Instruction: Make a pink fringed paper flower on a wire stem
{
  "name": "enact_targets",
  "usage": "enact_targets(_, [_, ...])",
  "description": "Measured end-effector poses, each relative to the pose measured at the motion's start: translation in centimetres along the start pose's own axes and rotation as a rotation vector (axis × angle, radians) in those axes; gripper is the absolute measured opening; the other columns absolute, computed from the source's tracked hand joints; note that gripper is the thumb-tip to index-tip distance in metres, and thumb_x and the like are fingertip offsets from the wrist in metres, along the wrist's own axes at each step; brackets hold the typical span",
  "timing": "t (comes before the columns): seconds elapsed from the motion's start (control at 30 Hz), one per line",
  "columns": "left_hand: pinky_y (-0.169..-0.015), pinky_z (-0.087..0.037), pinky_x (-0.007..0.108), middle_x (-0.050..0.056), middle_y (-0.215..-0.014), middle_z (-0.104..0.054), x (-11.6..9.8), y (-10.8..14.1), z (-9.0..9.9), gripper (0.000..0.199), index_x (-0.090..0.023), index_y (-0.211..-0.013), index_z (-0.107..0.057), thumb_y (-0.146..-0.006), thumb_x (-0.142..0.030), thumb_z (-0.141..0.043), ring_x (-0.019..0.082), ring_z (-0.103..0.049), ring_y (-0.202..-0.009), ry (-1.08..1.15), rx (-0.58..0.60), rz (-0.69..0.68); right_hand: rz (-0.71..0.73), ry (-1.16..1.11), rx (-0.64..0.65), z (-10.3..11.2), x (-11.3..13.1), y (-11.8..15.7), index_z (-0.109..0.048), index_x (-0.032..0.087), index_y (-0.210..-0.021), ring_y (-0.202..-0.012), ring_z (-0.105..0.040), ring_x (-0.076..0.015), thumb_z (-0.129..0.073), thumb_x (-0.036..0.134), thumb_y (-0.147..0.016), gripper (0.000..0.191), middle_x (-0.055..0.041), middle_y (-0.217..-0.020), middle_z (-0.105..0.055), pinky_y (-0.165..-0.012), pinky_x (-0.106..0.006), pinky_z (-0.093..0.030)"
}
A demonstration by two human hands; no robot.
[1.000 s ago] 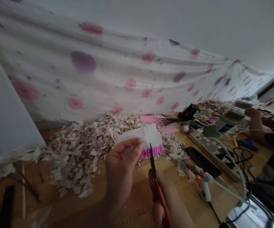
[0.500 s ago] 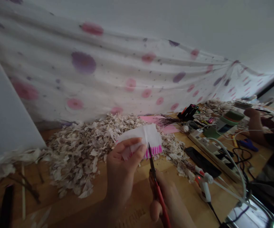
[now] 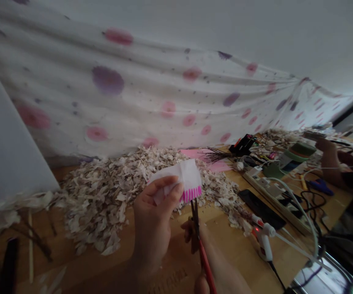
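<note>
My left hand (image 3: 156, 214) pinches a white sheet (image 3: 191, 175) between thumb and fingers. A row of magenta strokes runs along the sheet's lower edge. Red-handled scissors (image 3: 203, 253) are held in my right hand (image 3: 196, 241), below and to the right of the sheet. Their dark blades point up, slightly parted, with the tips just under the magenta edge. Behind the sheet lies a heap of pale, petal-like scraps (image 3: 109, 192), and pink paper (image 3: 220, 165) lies beyond it.
At the right are a black phone (image 3: 260, 208), a power strip (image 3: 274, 196) with cables, a glue gun (image 3: 263, 241) with a red light, and blue-handled scissors (image 3: 320, 186). Another person's arm (image 3: 331, 161) reaches in at far right. Thin sticks (image 3: 31, 249) lie at left.
The sheet and my left hand have shifted slightly left. The scissors have dropped below the sheet's edge, and their blades have opened. The fingers of my right hand have spread on the handles.
</note>
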State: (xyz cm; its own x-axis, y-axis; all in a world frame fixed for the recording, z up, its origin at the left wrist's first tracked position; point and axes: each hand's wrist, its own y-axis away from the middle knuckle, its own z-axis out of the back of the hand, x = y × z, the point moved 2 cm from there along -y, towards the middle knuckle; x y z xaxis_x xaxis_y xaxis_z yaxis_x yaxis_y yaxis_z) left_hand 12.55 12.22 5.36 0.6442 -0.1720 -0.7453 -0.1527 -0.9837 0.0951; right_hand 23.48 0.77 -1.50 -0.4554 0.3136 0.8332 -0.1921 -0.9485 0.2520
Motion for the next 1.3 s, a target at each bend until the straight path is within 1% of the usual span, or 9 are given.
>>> enact_targets(0.07, [-0.063, -0.057, 0.01, -0.001, -0.075, -0.079, -0.1, 0.1, -0.1, 0.025, -0.019, -0.082, -0.081, -0.062, -0.022, -0.096, 0.006, -0.07, -0.065, -0.007, -0.008, 0.012, 0.022, -0.012, -0.001, 0.1, 0.2, 0.0, -0.054, 0.023, -0.133, -0.096, -0.068, -0.0299, -0.096, 0.045, -0.055, 0.091, -0.0122, -0.115, -0.066, -0.078, -0.031, -0.056])
enact_targets(0.17, [-0.058, -0.055, 0.009, -0.002, -0.071, -0.076, -0.2, 0.4, -0.3, 0.027, -0.018, -0.079, -0.081, -0.058, -0.022, -0.097, 0.005, -0.068, -0.06, -0.012, -0.051, 0.029, 0.041, -0.035, 0.004, 0.1, 0.5, 0.1, -0.051, 0.025, -0.135, -0.079, -0.068, -0.0236, -0.091, 0.055, -0.063, 0.087, -0.0086, -0.106, -0.067, -0.063, -0.026, -0.054])
enact_targets(0.23, [-0.059, -0.056, 0.01, -0.002, -0.071, -0.076, -0.2, 0.7, -0.5, 0.029, -0.017, -0.078, -0.08, -0.055, -0.022, -0.098, 0.005, -0.068, -0.06, 0.0, -0.07, 0.041, 0.061, -0.045, -0.006, 0.1, 0.7, 0.0, -0.052, 0.026, -0.131, -0.077, -0.068, -0.0236, -0.088, 0.059, -0.066, 0.082, -0.0069, -0.101, -0.066, -0.058, -0.026, -0.052])
enact_targets(0.4, [-0.063, -0.058, 0.011, 0.0, -0.073, -0.078, 0.0, 0.8, -0.7, 0.027, -0.017, -0.079, -0.08, -0.058, -0.023, -0.097, 0.007, -0.071, -0.064, 0.017, -0.038, 0.044, 0.133, -0.046, -0.065, 0.4, 0.9, -0.6, -0.055, 0.024, -0.117, -0.095, -0.064, -0.0289, -0.095, 0.051, -0.055, 0.078, -0.0083, -0.106, -0.065, -0.073, -0.03, -0.056])
enact_targets(0.5, [-0.065, -0.059, 0.013, 0.001, -0.075, -0.079, 0.1, 0.7, -0.8, 0.028, -0.017, -0.078, -0.08, -0.056, -0.022, -0.097, 0.008, -0.072, -0.067, 0.043, -0.058, 0.045, 0.156, -0.038, -0.081, 0.4, 1.0, -0.6, -0.056, 0.024, -0.113, -0.093, -0.063, -0.028, -0.095, 0.05, -0.054, 0.076, -0.0069, -0.103, -0.065, -0.076, -0.031, -0.057])
enact_targets(0.77, [-0.061, -0.058, 0.011, 0.0, -0.071, -0.079, 0.4, 0.8, -0.9, 0.03, -0.017, -0.077, -0.08, -0.054, -0.023, -0.099, 0.006, -0.07, -0.063, 0.082, -0.063, 0.076, 0.192, -0.014, -0.104, 0.4, 1.1, -0.7, -0.056, 0.023, -0.109, -0.088, -0.061, -0.0264, -0.094, 0.063, -0.05, 0.08, -0.0062, -0.101, -0.065, -0.079, -0.033, -0.055])
enact_targets(0.97, [-0.063, -0.059, 0.012, 0.0, -0.073, -0.079, 0.6, 0.8, -0.8, 0.03, -0.017, -0.078, -0.08, -0.055, -0.022, -0.099, 0.007, -0.071, -0.064, 0.081, -0.058, 0.067, 0.168, 0.013, -0.126, 0.3, 0.4, -0.9, -0.056, 0.024, -0.106, -0.078, -0.057, -0.0243, -0.086, 0.077, -0.055, 0.08, -0.0043, -0.09, -0.063, -0.071, -0.032, -0.053])
enact_targets(1.13, [-0.063, -0.058, 0.011, -0.001, -0.072, -0.078, 0.5, 0.9, -0.7, 0.029, -0.017, -0.078, -0.08, -0.056, -0.023, -0.098, 0.007, -0.07, -0.063, 0.063, -0.055, 0.061, 0.164, 0.0, -0.119, 0.4, 0.2, -1.2, -0.058, 0.023, -0.103, -0.08, -0.055, -0.0242, -0.083, 0.083, -0.054, 0.082, -0.0051, -0.09, -0.063, -0.073, -0.034, -0.053])
enact_targets(1.3, [-0.065, -0.059, 0.013, 0.0, -0.073, -0.079, 0.6, 0.6, -0.6, 0.03, -0.017, -0.079, -0.08, -0.056, -0.025, -0.099, 0.008, -0.071, -0.065, 0.056, -0.055, 0.064, 0.107, -0.071, -0.106, 0.0, 0.4, -1.5, -0.058, 0.023, -0.099, -0.077, -0.057, -0.024, -0.08, 0.088, -0.051, 0.083, -0.0045, -0.086, -0.06, -0.06, -0.03, -0.053])
